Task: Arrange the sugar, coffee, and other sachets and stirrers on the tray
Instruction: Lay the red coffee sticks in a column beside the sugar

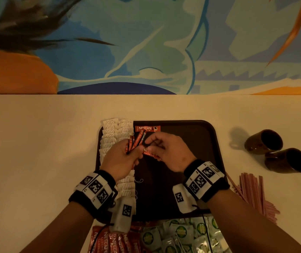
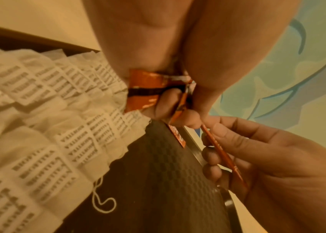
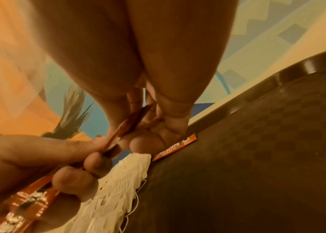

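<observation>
A dark brown tray (image 1: pixel 191 136) lies mid-table. White tea bags (image 1: pixel 115 136) run in an overlapping column down its left side. One red Nescafe coffee sachet (image 1: pixel 147 128) lies flat at the tray's far edge. My left hand (image 1: pixel 132 149) grips a fanned bundle of red coffee sachets (image 1: pixel 136 140) above the tea bags. Just to its right, my right hand (image 1: pixel 147 145) pinches a single red sachet (image 1: pixel 149 153) over the tray. In the left wrist view that single sachet (image 2: pixel 223 156) shows edge-on between thumb and fingers, and the bundle (image 2: pixel 144 91) sits in my left palm.
Two dark cups (image 1: pixel 264 142) lie on their sides right of the tray. Pink striped stirrers (image 1: pixel 252 190) are heaped near its right front corner. Loose red coffee sachets (image 1: pixel 109 240) and green sachets (image 1: pixel 182 234) are piled at the table's near edge. The wall rises behind the table.
</observation>
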`<state>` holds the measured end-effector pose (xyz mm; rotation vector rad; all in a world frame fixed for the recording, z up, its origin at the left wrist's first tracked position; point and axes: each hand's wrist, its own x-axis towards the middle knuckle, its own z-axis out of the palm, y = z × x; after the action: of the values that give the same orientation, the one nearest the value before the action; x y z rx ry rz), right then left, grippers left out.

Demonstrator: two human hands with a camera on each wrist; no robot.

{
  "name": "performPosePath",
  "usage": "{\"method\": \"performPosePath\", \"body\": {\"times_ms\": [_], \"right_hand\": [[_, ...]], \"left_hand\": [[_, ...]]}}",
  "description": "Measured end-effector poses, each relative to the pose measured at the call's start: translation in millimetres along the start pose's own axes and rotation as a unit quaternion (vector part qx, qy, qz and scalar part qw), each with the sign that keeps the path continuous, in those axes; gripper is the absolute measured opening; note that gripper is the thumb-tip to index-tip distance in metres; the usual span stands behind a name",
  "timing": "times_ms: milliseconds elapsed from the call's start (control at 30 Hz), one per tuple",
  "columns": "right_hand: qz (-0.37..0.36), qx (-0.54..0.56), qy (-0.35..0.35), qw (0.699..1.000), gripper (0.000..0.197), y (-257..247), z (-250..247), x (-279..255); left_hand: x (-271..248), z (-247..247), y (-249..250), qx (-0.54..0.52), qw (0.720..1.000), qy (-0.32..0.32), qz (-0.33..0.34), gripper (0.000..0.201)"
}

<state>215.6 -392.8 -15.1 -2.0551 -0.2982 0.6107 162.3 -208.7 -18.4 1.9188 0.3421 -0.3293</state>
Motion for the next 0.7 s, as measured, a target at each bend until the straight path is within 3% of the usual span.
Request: {"method": "performPosePath", "body": {"times_ms": [367,533,700], "right_hand": [[0.054,0.126,0.051,0.989,0.012,17,-17,12],[0.08,0.03,0.11,0.99,0.016,25,-12,27],[0.105,-0.048,0.124,0.986,0.015,34,0,45]], "left_hand": [[8,-2,-1,-0.077,0.995,0.044,-0.041,0.021],[10,-10,-7,-0.045,0.995,0.073,-0.044,0.016],[4,-21,-12,-0.027,0.995,0.083,-0.05,0.014]]}}
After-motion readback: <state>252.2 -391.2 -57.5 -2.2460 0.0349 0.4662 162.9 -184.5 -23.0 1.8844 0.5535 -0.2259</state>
